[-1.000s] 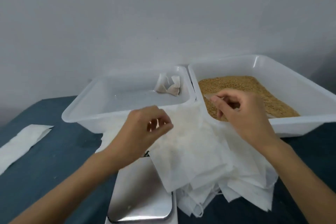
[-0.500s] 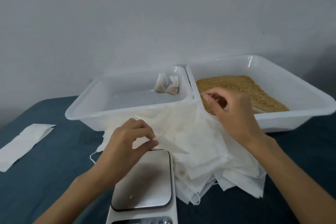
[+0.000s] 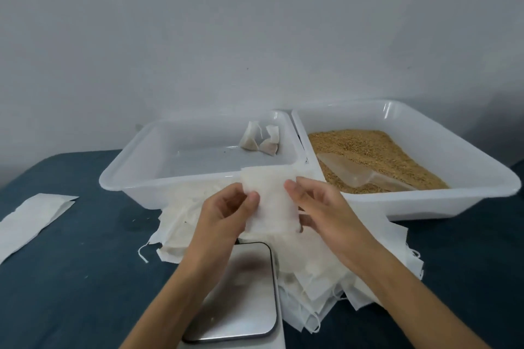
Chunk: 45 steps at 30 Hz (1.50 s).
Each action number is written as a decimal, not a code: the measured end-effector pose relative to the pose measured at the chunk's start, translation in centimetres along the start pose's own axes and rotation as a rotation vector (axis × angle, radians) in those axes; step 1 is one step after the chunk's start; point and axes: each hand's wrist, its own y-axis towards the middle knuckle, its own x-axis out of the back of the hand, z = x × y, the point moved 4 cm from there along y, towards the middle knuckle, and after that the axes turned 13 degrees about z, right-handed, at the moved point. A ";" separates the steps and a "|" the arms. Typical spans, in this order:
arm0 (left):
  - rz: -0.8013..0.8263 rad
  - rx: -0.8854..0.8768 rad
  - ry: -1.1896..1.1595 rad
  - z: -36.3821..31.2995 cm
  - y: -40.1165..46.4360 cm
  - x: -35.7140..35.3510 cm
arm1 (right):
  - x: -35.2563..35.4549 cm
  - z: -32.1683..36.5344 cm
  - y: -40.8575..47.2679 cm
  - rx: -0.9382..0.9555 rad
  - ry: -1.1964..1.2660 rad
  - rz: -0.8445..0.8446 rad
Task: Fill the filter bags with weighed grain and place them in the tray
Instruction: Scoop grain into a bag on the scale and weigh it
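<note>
Scale: bottom centre of the frame, nearest the viewer; its steel platform is bare and partly crossed by the left forearm.
Counter: dark blue surface carrying everything in view.
Pile of filter bags: loose white heap at lower centre, lying between the scale and the two trays, with thin strings trailing from its edges.
Left hand: centre of the frame, above the scale; fingers curled, the thumb pinching the left edge of the held filter bag.
Right hand: just right of centre; thumb and fingers gripping the right edge of the same bag, fingers partly hidden behind it.
Held filter bag: one flat white bag lifted clear of the pile, stretched between both hands, its upper edge overlapping the near wall of the left tray in the picture.
Paper strip: long white piece lying flat at the left edge of the frame, well apart from the pile.
Left tray: white plastic, centre-left, beyond the hands.
Filled bags: two small bags holding tan grain, leaning in the far right corner of the left tray.
Right tray: white plastic, centre-right, set just beside the left tray.
Grain: tan heap covering the floor of the right tray.
Scoop: clear plastic, lying on the grain toward the near side of the right tray.
Wall: plain pale grey, filling the upper half of the frame.
</note>
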 end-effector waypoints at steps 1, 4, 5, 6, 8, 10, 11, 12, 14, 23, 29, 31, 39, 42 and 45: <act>-0.012 -0.003 0.050 0.3 -0.2 0.0 | 0.3 0.0 -0.1 0.022 -0.006 -0.014; -0.021 -0.018 0.167 0.3 -0.3 -0.3 | 0.7 0.1 -0.3 0.062 -0.043 -0.062; -0.012 -0.013 0.189 0.3 -0.4 -0.5 | 0.7 0.1 -0.4 0.061 -0.032 -0.076; 0.006 0.002 0.190 0.3 -0.4 -0.7 | 0.8 -0.1 -0.6 0.055 -0.009 -0.086; 0.106 0.080 0.140 0.6 -0.5 -1.2 | 0.8 -0.2 -0.7 0.047 0.014 -0.113; 0.227 0.160 0.082 1.1 -0.7 -1.6 | 1.0 -0.1 -0.7 0.057 0.016 -0.179; 0.250 0.172 0.073 1.3 -0.8 -1.7 | 1.1 -0.1 -0.8 0.063 0.028 -0.211; 0.243 0.170 0.061 1.3 -0.8 -1.6 | 1.1 -0.1 -0.7 0.070 0.034 -0.236; 0.178 0.161 -0.018 1.1 -0.7 -1.4 | 1.0 0.0 -0.8 0.101 -0.036 -0.275; -0.086 0.141 0.106 1.3 -0.6 -0.3 | -2.6 0.0 -1.7 0.291 -0.611 -0.054; -0.020 0.034 0.031 0.3 -0.6 -0.6 | -2.0 0.0 -1.6 0.227 -0.461 -0.133; 0.008 0.004 0.020 -0.1 -0.7 -0.5 | -1.8 0.1 -1.6 0.222 -0.455 -0.144; 0.073 -0.078 0.069 -0.6 -0.9 -1.1 | -1.9 -0.1 -1.3 0.165 -0.526 -0.018; 0.134 -0.093 0.061 -0.7 -1.0 -1.6 | -2.0 0.0 -1.2 0.122 -0.336 0.008; 0.063 -0.134 0.056 -0.9 -1.1 -1.5 | -1.5 0.3 -1.0 0.125 -0.134 -0.047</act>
